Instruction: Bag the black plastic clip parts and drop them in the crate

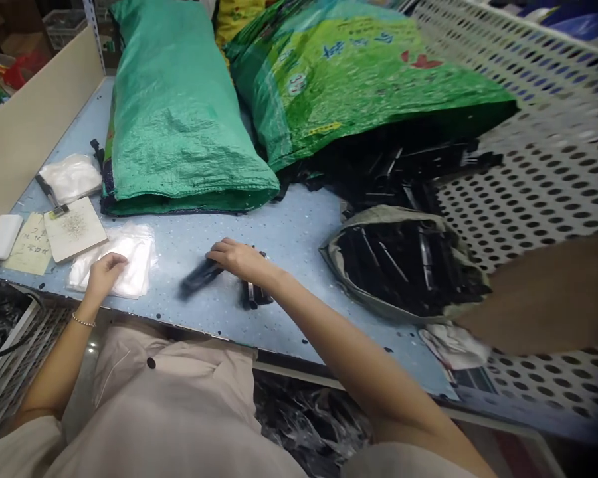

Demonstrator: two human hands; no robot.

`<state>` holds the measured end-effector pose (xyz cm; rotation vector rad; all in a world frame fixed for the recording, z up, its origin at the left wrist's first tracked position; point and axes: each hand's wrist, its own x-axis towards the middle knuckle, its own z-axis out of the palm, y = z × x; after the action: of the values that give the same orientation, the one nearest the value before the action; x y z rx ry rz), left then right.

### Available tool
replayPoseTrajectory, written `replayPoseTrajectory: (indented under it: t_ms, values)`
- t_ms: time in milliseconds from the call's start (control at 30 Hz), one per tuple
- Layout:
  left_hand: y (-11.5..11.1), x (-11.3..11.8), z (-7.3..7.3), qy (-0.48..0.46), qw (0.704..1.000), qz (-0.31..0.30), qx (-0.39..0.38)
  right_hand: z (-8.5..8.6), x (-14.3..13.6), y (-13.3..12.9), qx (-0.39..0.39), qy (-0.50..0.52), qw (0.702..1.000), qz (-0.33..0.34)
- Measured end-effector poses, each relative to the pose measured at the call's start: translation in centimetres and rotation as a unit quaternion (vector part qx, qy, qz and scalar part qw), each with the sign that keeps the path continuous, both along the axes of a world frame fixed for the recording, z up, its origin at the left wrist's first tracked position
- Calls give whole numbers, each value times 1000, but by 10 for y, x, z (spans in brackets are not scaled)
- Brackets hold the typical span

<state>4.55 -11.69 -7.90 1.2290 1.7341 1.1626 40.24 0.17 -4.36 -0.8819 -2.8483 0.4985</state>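
Note:
My right hand (239, 259) is closed on a black plastic part (199, 277), long and blurred by motion, held just above the blue tabletop. Beside it, partly under my wrist, lie more black plastic parts (252, 293). On the left, my left hand (105, 273) rests over a stack of thin clear plastic bags (134, 265). Its thumb and fingertips are pinched together. Whether a bag is caught between them, I cannot tell.
A green woven sack (179, 126) and a printed green sack (359, 79) spilling black parts (393, 166) stand behind. An open cloth bag (349, 285) of parts sits right, near a white glove (456, 345). A white box (2, 237), notes (32, 245) and a tile (74, 229) lie left.

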Motion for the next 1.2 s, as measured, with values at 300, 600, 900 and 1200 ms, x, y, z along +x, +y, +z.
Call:
replayPoseTrajectory:
  t_ms: [300, 600, 900, 1200]
  values:
    - [-1, 9, 3, -56, 997, 0, -45, -20, -92, -85, -716, 341, 581, -182]
    - [-11, -8, 13, 306, 945, -103, 61, -39, -109, -109, -806, 397, 391, -202]
    - [-56, 51, 44, 328, 891, -185, 252, -50, -139, -121, -774, 444, 399, -212]
    - [-75, 150, 37, 172, 812, -430, 355, 3, 12, -147, -547, 486, 567, -378]
